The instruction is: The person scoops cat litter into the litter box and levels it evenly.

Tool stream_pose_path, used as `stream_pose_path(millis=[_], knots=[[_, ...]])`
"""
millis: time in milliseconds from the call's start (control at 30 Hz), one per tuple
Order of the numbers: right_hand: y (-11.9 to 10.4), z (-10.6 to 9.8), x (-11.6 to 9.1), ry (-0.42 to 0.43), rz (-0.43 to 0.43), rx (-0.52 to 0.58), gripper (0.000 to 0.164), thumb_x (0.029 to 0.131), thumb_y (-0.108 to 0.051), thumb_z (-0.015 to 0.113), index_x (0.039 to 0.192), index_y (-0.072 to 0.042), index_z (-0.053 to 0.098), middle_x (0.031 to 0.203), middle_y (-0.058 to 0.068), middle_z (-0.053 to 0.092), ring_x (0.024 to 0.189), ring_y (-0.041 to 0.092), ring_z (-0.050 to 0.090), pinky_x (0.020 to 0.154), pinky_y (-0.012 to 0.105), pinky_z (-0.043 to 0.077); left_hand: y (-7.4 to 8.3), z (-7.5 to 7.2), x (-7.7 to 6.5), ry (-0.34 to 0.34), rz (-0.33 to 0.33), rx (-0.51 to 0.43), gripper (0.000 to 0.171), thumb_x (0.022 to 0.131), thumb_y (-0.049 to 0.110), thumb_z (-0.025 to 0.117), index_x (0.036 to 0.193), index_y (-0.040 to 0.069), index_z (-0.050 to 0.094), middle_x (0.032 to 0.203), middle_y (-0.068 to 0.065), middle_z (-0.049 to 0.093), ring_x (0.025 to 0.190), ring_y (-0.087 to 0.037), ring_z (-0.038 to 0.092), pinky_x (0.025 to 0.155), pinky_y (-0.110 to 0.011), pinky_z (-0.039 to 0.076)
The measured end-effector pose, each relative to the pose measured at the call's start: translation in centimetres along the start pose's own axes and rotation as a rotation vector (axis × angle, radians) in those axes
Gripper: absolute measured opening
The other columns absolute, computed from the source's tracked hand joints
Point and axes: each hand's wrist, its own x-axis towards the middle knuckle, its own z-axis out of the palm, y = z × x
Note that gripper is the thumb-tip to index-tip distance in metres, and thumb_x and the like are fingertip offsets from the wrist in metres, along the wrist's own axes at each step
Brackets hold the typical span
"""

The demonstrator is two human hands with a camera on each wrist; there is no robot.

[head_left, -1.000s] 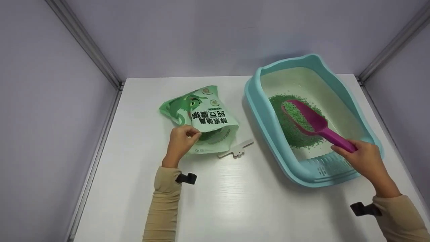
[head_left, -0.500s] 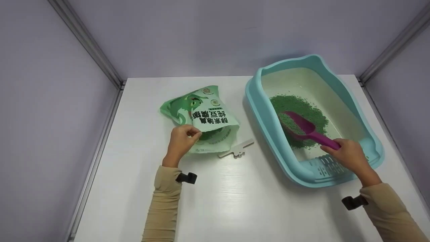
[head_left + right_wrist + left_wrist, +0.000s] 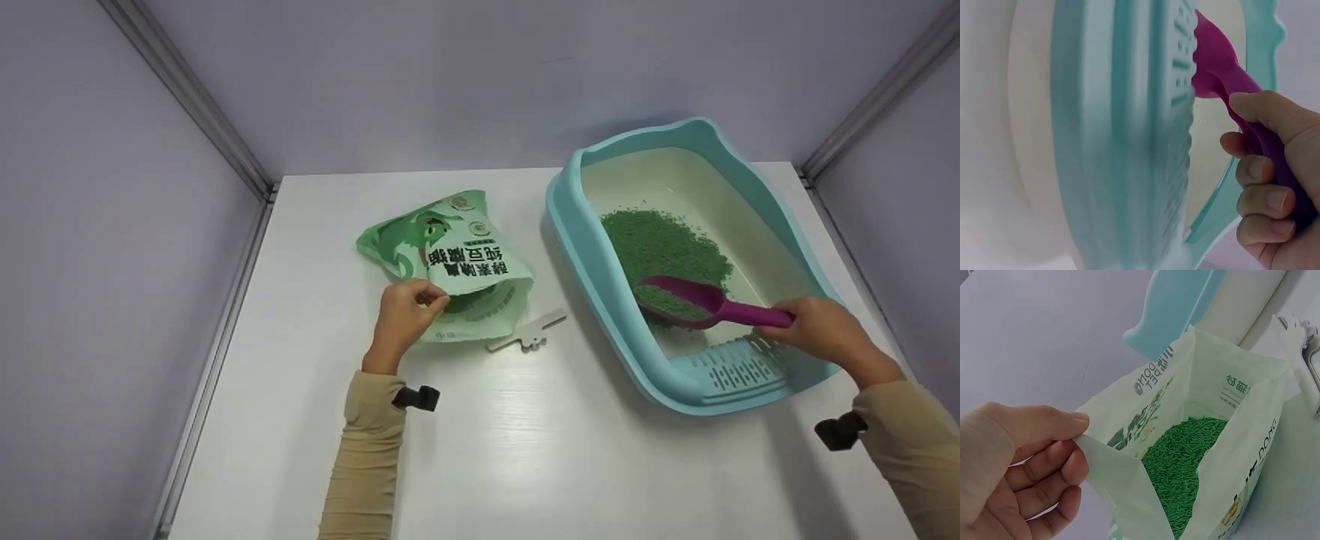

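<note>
With thumb and finger, my left hand point(image 3: 405, 319) pinches the torn edge of a pale green cat litter bag point(image 3: 472, 259) that lies on its side. Through its mouth, in the left wrist view, green litter pellets point(image 3: 1179, 467) show. My right hand point(image 3: 821, 330) grips the handle of a magenta scoop point(image 3: 739, 311), fingers wrapped round it in the right wrist view. The scoop's bowl, holding some pellets, is low over the green litter pile point(image 3: 664, 247) in a turquoise litter box point(image 3: 622, 330); whether it touches the pile I cannot tell.
A whitish bag clip point(image 3: 529, 334) lies on the white table point(image 3: 510, 450) between bag and box. Grey panels point(image 3: 480, 82) enclose the table at the back and sides. The box's slotted front step point(image 3: 742, 371) is beneath the right hand.
The scoop has moved from the middle of the pile toward the box's front and sits lower. First the right hand went left, then back right. The left hand and bag stay still.
</note>
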Motion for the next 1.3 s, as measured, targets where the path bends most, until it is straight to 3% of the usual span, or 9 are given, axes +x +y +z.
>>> stream_pose_path(millis=[333, 633, 800, 1033, 1300], knots=[[0.1, -2.8, 1.2, -0.051, -0.098, -0.183, 0.025, 0.079, -0.023, 0.074, 0.088, 0.001, 0.073, 0.065, 0.001, 0.065, 0.061, 0.016, 0.049, 0.052, 0.027, 0.035, 0.0, 0.0, 0.0, 0.003, -0.001, 0.004, 0.007, 0.083, 0.011, 0.074, 0.081, 0.004, 0.074, 0.078, -0.011, 0.073, 0.073, -0.024, 0.068, 0.072, -0.037, 0.057], [0.8, -5.2, 0.9, -0.067, -0.065, -0.345, 0.017, 0.075, -0.023, 0.074, 0.068, -0.009, 0.066, 0.058, -0.003, 0.053, 0.059, 0.015, 0.044, 0.05, 0.028, 0.032, 0.0, 0.1, -0.1, -0.003, -0.006, -0.004, 0.008, 0.083, 0.012, 0.074, 0.083, 0.004, 0.075, 0.079, -0.012, 0.073, 0.075, -0.024, 0.067, 0.072, -0.037, 0.057], [0.7, -6.2, 0.9, -0.062, -0.047, -0.402, 0.012, 0.071, -0.016, 0.075, 0.071, -0.005, 0.069, 0.058, -0.001, 0.056, 0.057, 0.017, 0.044, 0.049, 0.03, 0.037, 0.0, 0.0, -0.1, -0.003, 0.0, -0.01, 0.008, 0.084, 0.012, 0.074, 0.083, 0.004, 0.074, 0.079, -0.013, 0.073, 0.074, -0.025, 0.068, 0.072, -0.038, 0.057], [0.6, -6.5, 0.9, -0.036, -0.023, -0.387, 0.011, 0.072, -0.015, 0.072, 0.069, -0.005, 0.066, 0.057, 0.0, 0.054, 0.057, 0.018, 0.043, 0.047, 0.029, 0.035, 0.1, 0.0, -0.1, 0.001, -0.014, -0.018, 0.006, 0.083, 0.009, 0.074, 0.082, 0.004, 0.075, 0.079, -0.012, 0.073, 0.074, -0.025, 0.068, 0.072, -0.038, 0.057], [0.0, -5.5, 0.7, -0.035, -0.045, -0.37, 0.019, 0.078, -0.016, 0.072, 0.078, 0.003, 0.068, 0.059, 0.006, 0.061, 0.055, 0.019, 0.048, 0.048, 0.036, 0.047, 0.0, 0.1, -0.2, 0.018, -0.007, 0.001, 0.007, 0.083, 0.012, 0.074, 0.081, 0.004, 0.074, 0.078, -0.012, 0.072, 0.073, -0.023, 0.067, 0.071, -0.037, 0.056]])
